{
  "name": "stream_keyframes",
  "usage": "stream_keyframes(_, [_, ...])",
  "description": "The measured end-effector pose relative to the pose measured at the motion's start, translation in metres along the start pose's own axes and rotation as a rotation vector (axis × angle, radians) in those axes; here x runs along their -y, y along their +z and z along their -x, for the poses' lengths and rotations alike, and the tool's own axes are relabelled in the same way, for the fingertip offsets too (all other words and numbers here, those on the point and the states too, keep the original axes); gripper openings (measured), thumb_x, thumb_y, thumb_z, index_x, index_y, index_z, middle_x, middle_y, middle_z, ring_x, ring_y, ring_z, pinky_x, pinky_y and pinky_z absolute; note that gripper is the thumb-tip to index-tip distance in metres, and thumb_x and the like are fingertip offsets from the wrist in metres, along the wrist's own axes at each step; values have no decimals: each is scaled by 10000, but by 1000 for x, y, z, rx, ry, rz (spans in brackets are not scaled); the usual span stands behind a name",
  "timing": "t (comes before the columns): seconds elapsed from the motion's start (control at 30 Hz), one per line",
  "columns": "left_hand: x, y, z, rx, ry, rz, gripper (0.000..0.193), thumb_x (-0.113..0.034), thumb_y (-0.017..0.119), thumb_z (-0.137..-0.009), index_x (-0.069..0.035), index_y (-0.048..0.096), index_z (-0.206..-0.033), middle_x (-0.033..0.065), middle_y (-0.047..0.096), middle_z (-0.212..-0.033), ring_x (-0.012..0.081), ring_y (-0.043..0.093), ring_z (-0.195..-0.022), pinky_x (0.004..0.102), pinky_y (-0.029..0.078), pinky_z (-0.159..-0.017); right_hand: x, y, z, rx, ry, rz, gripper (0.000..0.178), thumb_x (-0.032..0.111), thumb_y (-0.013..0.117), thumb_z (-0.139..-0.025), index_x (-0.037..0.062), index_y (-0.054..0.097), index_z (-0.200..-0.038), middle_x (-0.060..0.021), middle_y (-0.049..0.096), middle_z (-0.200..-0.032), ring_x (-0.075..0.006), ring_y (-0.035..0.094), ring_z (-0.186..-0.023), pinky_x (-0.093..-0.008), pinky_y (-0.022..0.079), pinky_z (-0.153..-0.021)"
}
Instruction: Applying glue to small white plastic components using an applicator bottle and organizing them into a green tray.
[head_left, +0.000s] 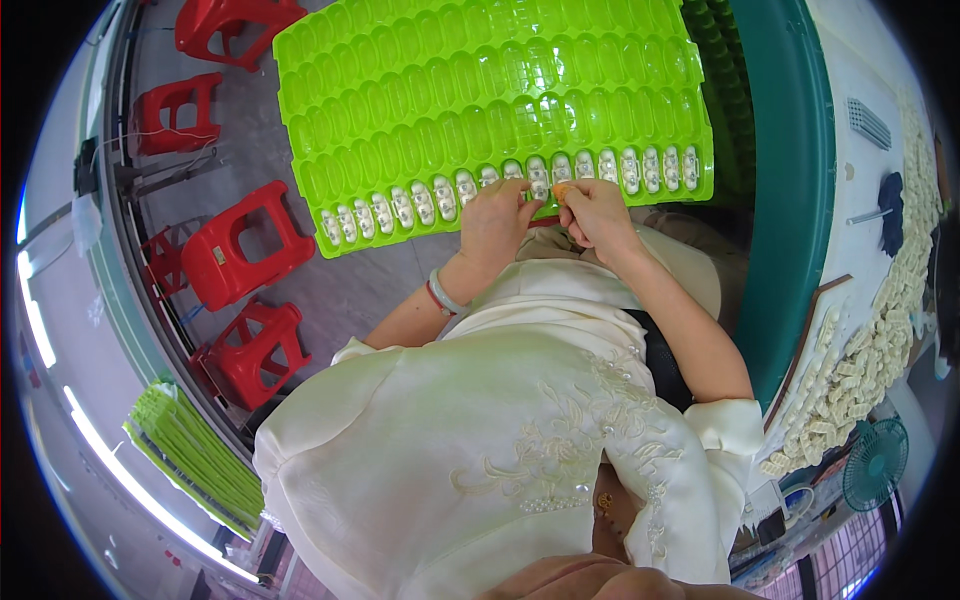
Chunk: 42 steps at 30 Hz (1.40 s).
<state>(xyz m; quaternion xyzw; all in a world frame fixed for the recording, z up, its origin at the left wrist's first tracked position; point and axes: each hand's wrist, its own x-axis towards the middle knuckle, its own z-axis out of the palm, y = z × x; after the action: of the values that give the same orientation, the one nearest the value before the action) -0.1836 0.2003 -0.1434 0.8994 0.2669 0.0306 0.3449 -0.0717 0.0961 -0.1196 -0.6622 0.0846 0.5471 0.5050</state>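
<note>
left hand (494, 222) + right hand (600, 215): 2 | at: 1 green tray (470, 100) (near edge)

Room opens over the green tray (480, 100); teal panel (790, 150) bars right.

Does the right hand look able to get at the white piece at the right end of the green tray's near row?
Probably yes: the right hand is at the same row of the green tray, and nothing appears to cover the end white piece or block the way to it.
</note>
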Motion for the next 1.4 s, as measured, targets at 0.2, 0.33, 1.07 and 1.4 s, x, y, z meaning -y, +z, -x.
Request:
stream_keyframes(0.2, [-25,-41,-15,373,-232,769,378,-138,624,-804,-45,519,-1155,114,592,-1021,191,611,-833,311,483,-688,31,-22,29,5,-19,-27,212,105,482,-874,-30,592,-995,-20,499,-570,-49,349,-360,-215,219,-305])
stream_keyframes(0.33, [-71,-82,-26,562,-118,1602,617,-240,494,-891,-106,189,-1411,173,315,-1384,307,484,-1151,350,411,-924,53,-48,90,5,-148,-103,245,133,475,-893,-26,565,-1056,-15,509,-587,-45,355,-358,-196,225,-312])
stream_keyframes(1.07, [-265,-18,4,1883,-439,2082,768,-585,294,-885,-141,-19,-1429,108,45,-1489,290,42,-1371,526,21,-1081,-64,-107,265,177,-1404,-936,950,749,215,-789,79,-10,-1424,-207,43,-1468,-320,77,-1363,-451,79,-1089])
stream_keyframes(1.4, [-303,6,37,2028,-412,1912,783,-601,314,-875,-159,-15,-1430,120,81,-1482,288,108,-1362,509,79,-1080,-104,-117,285,197,-1547,-1054,973,738,290,-786,91,-64,-1419,-181,-3,-1477,-303,40,-1370,-432,32,-1096])
